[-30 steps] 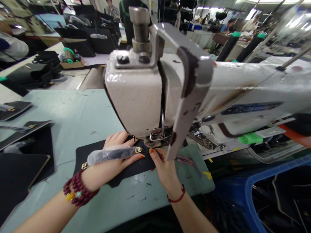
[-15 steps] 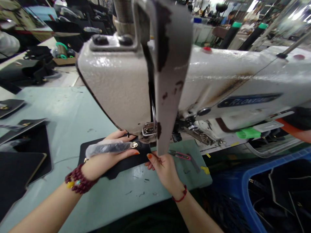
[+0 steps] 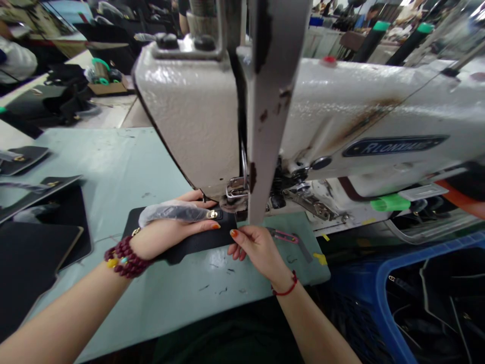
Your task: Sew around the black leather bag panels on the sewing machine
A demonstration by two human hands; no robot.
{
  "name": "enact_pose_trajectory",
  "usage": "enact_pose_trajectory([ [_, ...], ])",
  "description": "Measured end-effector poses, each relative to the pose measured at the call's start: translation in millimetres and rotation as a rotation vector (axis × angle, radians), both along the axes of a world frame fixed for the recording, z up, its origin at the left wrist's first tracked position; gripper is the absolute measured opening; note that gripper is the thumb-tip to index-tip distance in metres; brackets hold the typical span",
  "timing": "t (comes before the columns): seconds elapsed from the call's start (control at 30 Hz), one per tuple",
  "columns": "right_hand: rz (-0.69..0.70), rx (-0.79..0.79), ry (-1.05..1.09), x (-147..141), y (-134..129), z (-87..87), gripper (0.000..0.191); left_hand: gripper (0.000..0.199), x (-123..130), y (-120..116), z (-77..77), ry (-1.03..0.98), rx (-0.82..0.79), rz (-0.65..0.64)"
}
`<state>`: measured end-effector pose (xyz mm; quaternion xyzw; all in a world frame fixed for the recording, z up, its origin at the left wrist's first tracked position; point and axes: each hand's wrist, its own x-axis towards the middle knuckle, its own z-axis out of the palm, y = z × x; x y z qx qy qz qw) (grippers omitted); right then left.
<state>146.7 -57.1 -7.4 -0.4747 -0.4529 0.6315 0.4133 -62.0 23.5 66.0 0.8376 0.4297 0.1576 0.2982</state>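
A black panel lies under the head of a white sewing machine. On it is a handle wrapped in clear plastic with a gold fitting. My left hand lies on the panel with thumb and fingers spread, the handle between them. My right hand is at the panel's right end, its fingers curled and pressed together by the edge; what they pinch is too small to make out. The machine's upright bar partly hides the needle area.
Pink-handled snips lie right of my right hand. Several black panels are at the left of the green table. A blue basket with black pieces stands at the lower right.
The view has shifted a little, so the machine and table appear slightly higher and further right. Both hands keep nearly the same places at the panel.
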Motion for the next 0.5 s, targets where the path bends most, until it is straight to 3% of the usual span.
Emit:
enact_pose_trajectory([
  [0.13, -0.01, -0.002, 0.005, -2, -1, -0.6, 0.049, 0.055, 1, 1, 3.3, 0.041, -0.029, -0.029],
  [0.33, -0.034, 0.01, -0.026, -3, -3, -4.5, 0.049, 0.05, -4, 4, -11.8, 0.089, 0.071, -0.078],
  [0.5, -0.062, 0.057, -0.066, -3, -2, -12.6, 0.048, 0.048, 4, 1, -10.5, 0.302, 0.174, -0.08],
])
